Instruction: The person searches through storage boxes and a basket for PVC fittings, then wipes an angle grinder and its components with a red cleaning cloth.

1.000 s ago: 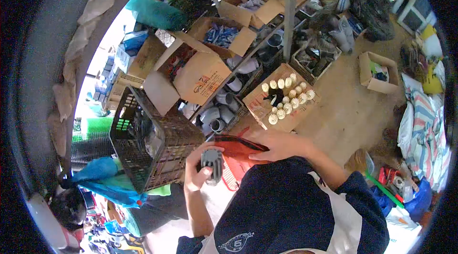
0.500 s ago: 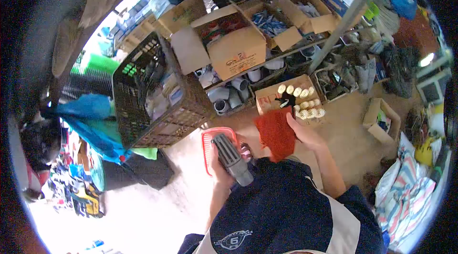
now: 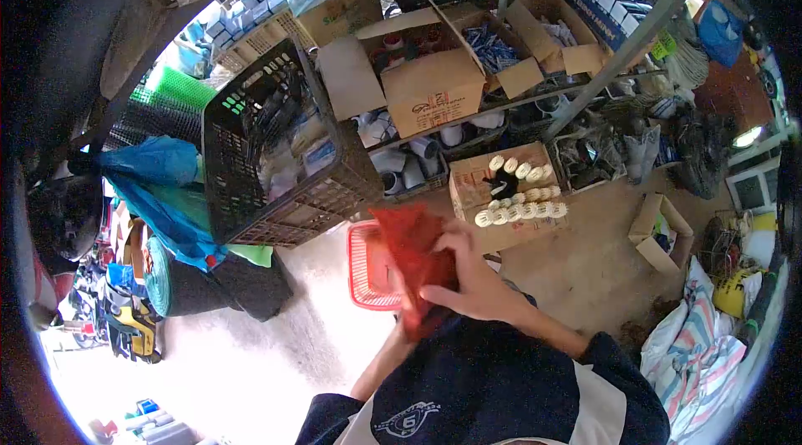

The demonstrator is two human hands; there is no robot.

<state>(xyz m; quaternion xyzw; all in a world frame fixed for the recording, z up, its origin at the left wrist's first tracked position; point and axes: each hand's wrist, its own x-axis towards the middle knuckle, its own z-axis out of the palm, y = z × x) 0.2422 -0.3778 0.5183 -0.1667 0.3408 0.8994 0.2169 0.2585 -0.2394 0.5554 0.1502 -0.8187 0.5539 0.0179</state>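
My right hand [image 3: 469, 282] grips a red cloth [image 3: 408, 249] in front of my chest, its fingers and thumb bent round the right side. The cloth is folded over and blurred by motion. Behind it, my left hand [image 3: 394, 279] is mostly covered. The grey slotted plastic fitting that it gripped a moment earlier is hidden by the cloth. Just beyond my left hand, a red plastic basket [image 3: 361, 274] sits on the floor. Several cream ribbed plastic pieces [image 3: 522, 211] stand in rows on a cardboard box [image 3: 472, 182], beside a small black item [image 3: 503, 186].
A black plastic crate [image 3: 313, 215] stands at the left, with blue sheeting [image 3: 159, 165] beside it. Open cartons [image 3: 434, 98] fill a shelf ahead, above grey pipe fittings [image 3: 409, 165]. A metal post [image 3: 614, 61] slants across the right. Striped sacks [image 3: 697, 336] lie at the lower right.
My right hand has brought the red cloth left onto the grey fitting in my left hand, which it now covers. The view has shifted slightly.
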